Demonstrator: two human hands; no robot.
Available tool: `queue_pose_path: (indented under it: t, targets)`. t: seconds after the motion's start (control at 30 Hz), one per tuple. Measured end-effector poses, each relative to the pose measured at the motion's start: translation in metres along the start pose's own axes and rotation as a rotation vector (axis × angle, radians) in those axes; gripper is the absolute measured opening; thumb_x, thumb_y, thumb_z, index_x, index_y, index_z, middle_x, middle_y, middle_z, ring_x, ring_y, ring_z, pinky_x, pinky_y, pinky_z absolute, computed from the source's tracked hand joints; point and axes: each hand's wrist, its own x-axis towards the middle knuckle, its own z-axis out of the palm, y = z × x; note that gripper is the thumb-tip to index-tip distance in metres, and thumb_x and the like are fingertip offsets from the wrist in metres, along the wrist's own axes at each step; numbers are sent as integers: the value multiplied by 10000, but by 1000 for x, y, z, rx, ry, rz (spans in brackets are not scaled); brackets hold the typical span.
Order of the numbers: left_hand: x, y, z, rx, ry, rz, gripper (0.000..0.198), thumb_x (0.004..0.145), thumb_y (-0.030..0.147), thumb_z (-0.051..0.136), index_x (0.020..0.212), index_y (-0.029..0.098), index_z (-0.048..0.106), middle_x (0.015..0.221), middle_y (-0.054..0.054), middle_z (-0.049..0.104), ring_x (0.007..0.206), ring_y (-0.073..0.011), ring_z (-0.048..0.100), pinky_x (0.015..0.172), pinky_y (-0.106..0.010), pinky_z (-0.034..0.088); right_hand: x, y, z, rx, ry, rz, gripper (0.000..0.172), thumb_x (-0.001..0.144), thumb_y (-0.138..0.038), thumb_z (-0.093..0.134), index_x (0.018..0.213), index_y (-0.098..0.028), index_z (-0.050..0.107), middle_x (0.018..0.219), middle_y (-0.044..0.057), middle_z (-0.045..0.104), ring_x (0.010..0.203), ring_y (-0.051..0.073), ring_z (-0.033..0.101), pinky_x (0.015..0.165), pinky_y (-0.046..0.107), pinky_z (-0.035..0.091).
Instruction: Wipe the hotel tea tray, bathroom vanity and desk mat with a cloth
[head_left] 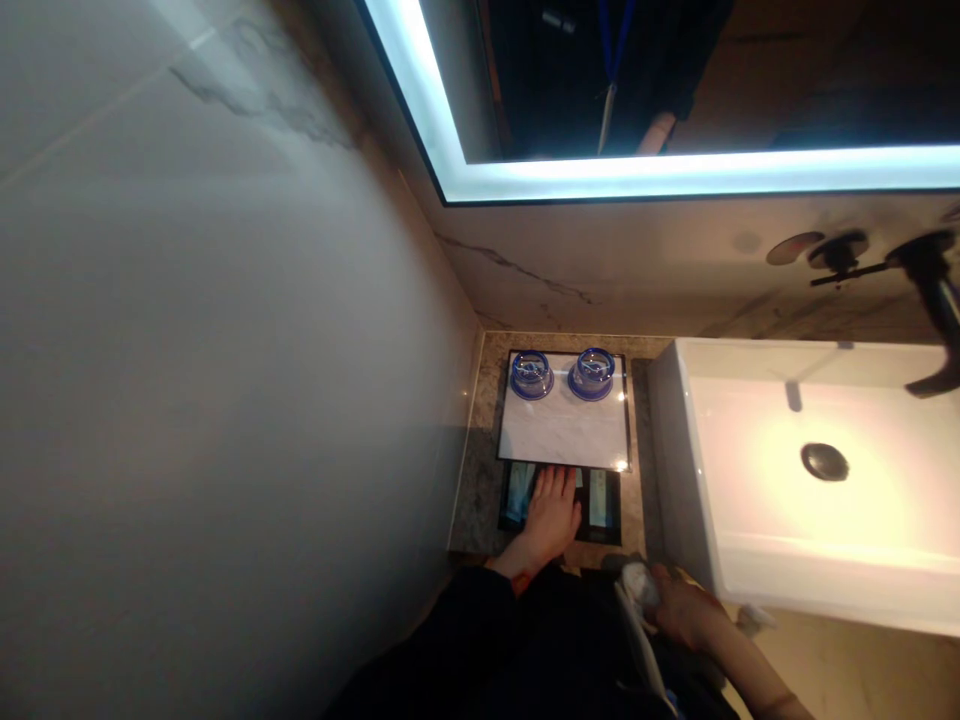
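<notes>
My left hand (551, 510) lies flat, fingers stretched out, on a dark tray (604, 510) of light blue packets at the front of the stone counter. Just behind that tray sits a white marble-look tray (562, 430) with two blue-rimmed glasses (532, 374) (591, 373) standing at its far edge. My right hand (679, 605) is lower, near my body in front of the counter, closed around a crumpled white cloth (636, 590).
A white rectangular basin (750, 370) with a dark drain (824, 461) stands to the right of the trays. A dark wall-mounted tap (930, 300) reaches over it. A lit mirror (600, 170) hangs above. A marble wall (225, 350) closes the left side.
</notes>
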Motion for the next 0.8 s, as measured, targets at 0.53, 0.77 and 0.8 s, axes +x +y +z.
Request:
queue_pose_path:
  t: [0.53, 0.77, 0.8]
  targets:
    - [-28, 9, 30, -14, -198, -21, 681, 1007, 543, 378, 1537, 124, 294, 1609, -191, 167, 1499, -311, 133, 1230, -489, 208, 2, -8, -7, -10, -57, 2, 614, 836, -237, 520, 1393, -4, 409, 1331, 248, 593, 1263, 317, 559, 1040, 347, 411]
    - [-24, 10, 18, -14, -139, -41, 716, 982, 575, 428, 1533, 134, 309, 1599, -228, 168, 1495, -335, 127, 1228, -506, 205, 9, -3, -1, -12, -46, 7, 639, 836, -253, 523, 1413, -13, 391, 1258, 228, 647, 1203, 315, 603, 998, 357, 443]
    - [-21, 12, 16, -14, -117, -27, 717, 978, 589, 424, 1535, 152, 310, 1599, -225, 180, 1495, -339, 128, 1227, -512, 206, 10, -2, 0, -13, -43, 2, 634, 831, -244, 524, 1406, -10, 399, 1247, 226, 653, 1194, 315, 608, 996, 356, 445]
